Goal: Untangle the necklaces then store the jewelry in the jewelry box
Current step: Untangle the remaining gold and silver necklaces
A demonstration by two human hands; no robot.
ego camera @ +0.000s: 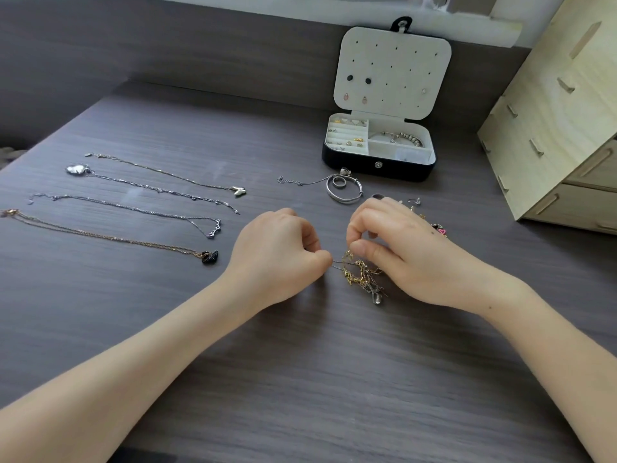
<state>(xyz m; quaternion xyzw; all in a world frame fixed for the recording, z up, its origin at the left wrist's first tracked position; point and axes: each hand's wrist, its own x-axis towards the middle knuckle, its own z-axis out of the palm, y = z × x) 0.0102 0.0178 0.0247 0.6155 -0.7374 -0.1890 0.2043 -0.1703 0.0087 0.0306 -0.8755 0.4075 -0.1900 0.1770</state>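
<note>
A tangled clump of gold and silver chains (362, 277) lies on the dark table between my hands. My left hand (278, 252) pinches a thin silver chain that leads out of the clump. My right hand (397, 248) pinches the clump's top with curled fingers. Several necklaces lie stretched out at the left, among them one with a black swan pendant (209, 257) and one with a white pendant (77, 169). The black jewelry box (379, 162) stands open at the back, with rings and a bead bracelet inside and earrings on its lid.
A silver bangle with a ring and a short chain (344, 190) lies in front of the box. Small earrings and a pink charm (441, 230) lie behind my right hand. A pale wooden drawer unit (561, 128) stands at the right.
</note>
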